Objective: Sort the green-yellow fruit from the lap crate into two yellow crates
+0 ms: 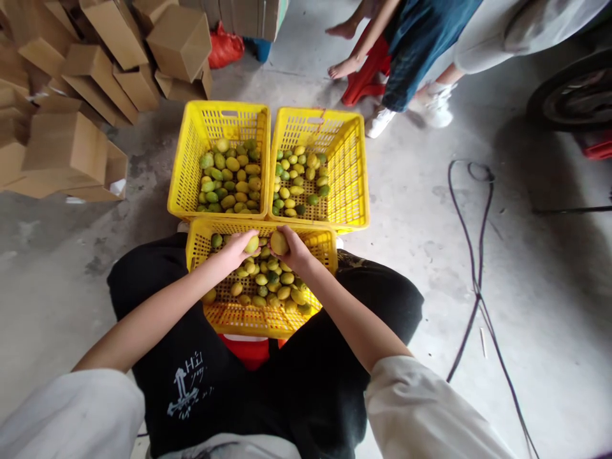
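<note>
My left hand [236,249] is closed round an oval yellow-green fruit [252,245], lemon-like in look. A rounder, yellowish fruit [279,243] sits in my right hand [296,252], fingers curled about it. Both hands are close together over the near yellow plastic crate [248,323], which stands between my knees. Inside that crate lie loose fruits [273,287] of the same kind, yellow to dark green; my forearms hide some of them. Directly beyond stand two more yellow crates, the left one [179,162] holding a fuller layer of fruit than the right one [351,169].
Cardboard boxes [67,150] are piled at the far left, near a red bag [225,48]. Another person's legs [425,44] and a red stool [366,76] are beyond the crates. A black cable [477,280] loops over the floor at right, near a wheel [574,92].
</note>
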{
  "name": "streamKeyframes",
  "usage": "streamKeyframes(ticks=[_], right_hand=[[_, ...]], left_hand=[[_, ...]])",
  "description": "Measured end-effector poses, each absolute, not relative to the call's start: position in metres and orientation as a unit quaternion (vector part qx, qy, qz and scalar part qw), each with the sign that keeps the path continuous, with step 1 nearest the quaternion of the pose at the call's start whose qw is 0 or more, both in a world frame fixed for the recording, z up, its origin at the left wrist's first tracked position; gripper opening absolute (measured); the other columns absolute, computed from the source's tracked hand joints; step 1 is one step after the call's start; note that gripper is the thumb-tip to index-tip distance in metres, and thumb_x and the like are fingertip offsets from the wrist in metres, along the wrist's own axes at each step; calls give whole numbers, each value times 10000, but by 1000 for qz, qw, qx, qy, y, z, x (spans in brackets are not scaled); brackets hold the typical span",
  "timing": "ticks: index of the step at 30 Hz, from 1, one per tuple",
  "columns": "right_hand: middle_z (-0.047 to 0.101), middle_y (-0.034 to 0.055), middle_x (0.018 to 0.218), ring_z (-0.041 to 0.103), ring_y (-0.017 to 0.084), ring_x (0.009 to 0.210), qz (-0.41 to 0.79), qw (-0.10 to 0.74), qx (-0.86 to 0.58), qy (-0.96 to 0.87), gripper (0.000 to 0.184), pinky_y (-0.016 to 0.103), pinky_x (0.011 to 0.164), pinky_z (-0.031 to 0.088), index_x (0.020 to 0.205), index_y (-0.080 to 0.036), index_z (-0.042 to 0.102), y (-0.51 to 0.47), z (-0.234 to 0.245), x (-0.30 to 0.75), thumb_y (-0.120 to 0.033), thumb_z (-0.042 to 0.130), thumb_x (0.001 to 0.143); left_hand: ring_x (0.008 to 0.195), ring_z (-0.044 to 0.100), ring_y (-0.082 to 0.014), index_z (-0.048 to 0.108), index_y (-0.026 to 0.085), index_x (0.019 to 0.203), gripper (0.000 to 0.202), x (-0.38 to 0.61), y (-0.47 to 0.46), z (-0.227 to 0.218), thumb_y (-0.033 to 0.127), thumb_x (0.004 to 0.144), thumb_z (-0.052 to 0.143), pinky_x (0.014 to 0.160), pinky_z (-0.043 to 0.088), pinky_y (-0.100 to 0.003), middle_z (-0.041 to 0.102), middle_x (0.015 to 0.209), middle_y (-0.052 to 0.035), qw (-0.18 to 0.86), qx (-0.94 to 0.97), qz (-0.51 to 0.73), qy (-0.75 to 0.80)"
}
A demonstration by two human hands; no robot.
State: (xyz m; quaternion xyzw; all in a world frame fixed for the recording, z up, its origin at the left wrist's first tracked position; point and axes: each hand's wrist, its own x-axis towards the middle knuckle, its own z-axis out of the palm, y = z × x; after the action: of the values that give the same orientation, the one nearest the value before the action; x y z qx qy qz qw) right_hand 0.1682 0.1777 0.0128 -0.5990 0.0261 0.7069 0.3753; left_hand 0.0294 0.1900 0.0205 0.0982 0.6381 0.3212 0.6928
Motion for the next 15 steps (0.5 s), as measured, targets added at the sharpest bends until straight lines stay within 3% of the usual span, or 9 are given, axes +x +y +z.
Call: streamKeyframes(ticks=[4, 9, 15], right_hand=[[619, -37, 647, 575, 124, 563, 699, 372, -611, 24, 149, 204, 477, 484, 832, -215, 605, 181, 17, 159, -291, 568, 955], [631, -34, 667, 591, 128, 577, 703, 364, -611, 17, 117, 204, 486, 494, 859, -213, 613, 182, 20, 152, -278, 571, 946], [637, -27, 715, 613, 139, 624, 692, 376, -616, 17, 87, 219, 528, 526, 886, -215, 609, 181, 11, 153, -290, 653, 886]], left_hand=[[631, 589, -103, 561, 177, 708, 261, 30, 193, 24, 69, 934, 634, 676, 582, -222, 597, 661, 9, 682, 54, 349, 640], [612, 597, -118, 554, 184, 748, 246, 31, 197, 32, 113, 981, 588, 639, 585, -230, 608, 672, -3, 685, 15, 342, 643], [643, 607, -131, 578, 189, 749, 229, 29, 195, 27, 72, 937, 638, 648, 607, -242, 623, 703, -13, 685, 11, 365, 631]])
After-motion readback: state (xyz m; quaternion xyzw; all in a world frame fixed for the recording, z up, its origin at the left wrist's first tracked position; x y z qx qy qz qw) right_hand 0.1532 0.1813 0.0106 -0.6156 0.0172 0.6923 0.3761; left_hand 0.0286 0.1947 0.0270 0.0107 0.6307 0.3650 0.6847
